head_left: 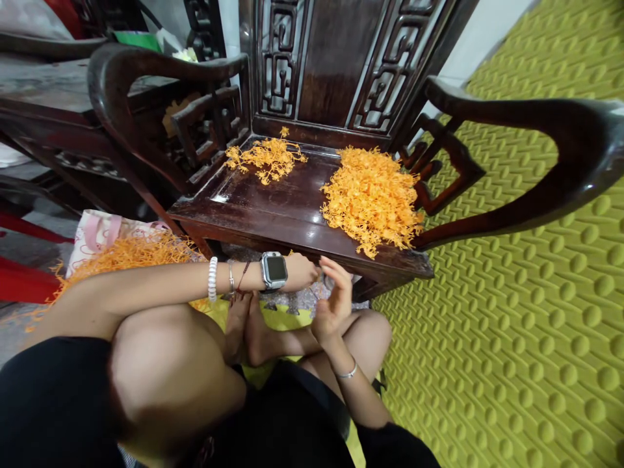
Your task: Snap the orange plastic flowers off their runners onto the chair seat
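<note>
My left hand (pixel 301 272), with a smartwatch (pixel 274 270) on its wrist, reaches across in front of the chair seat. Its fingers are curled closed, and what they hold, if anything, is hidden. Close beside it, my right hand (pixel 334 300) is raised with its fingers stretched out and slightly bent. Something thin seems to lie between the hands, too small to make out. On the dark wooden chair seat (pixel 292 207) beyond them lie a large heap of orange knotted strands (pixel 373 198) at the right and a smaller cluster of orange strands (pixel 268 158) at the back left.
Left of my legs, loose orange strands (pixel 141 252) spill over a white and pink bag (pixel 95 237). Curved chair arms (pixel 531 120) rise on both sides of the seat. A yellow-green bumpy mat (pixel 536 312) covers the right. A dark wooden table (pixel 43 94) stands at left.
</note>
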The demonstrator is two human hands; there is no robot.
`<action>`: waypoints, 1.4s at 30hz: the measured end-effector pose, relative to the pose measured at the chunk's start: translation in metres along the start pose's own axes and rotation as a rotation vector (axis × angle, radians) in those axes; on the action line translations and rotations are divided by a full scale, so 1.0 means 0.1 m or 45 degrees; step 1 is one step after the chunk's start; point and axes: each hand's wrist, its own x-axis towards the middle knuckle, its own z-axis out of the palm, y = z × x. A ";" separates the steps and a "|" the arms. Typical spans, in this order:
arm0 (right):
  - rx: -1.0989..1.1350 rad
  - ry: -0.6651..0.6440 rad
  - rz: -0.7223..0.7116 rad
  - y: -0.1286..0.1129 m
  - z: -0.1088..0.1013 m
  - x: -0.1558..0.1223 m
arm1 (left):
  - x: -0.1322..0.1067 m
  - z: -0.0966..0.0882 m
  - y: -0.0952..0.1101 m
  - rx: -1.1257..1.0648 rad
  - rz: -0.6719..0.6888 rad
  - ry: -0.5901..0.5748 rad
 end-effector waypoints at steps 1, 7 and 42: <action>0.043 0.143 0.096 0.06 0.00 -0.05 | 0.04 0.01 0.01 0.163 0.054 -0.006; 0.056 0.061 0.426 0.42 -0.02 -0.32 | 0.03 -0.04 0.22 0.854 0.491 -0.022; 0.050 0.031 0.661 -0.39 -0.18 -0.18 | -0.20 -0.02 0.02 -0.391 0.381 0.442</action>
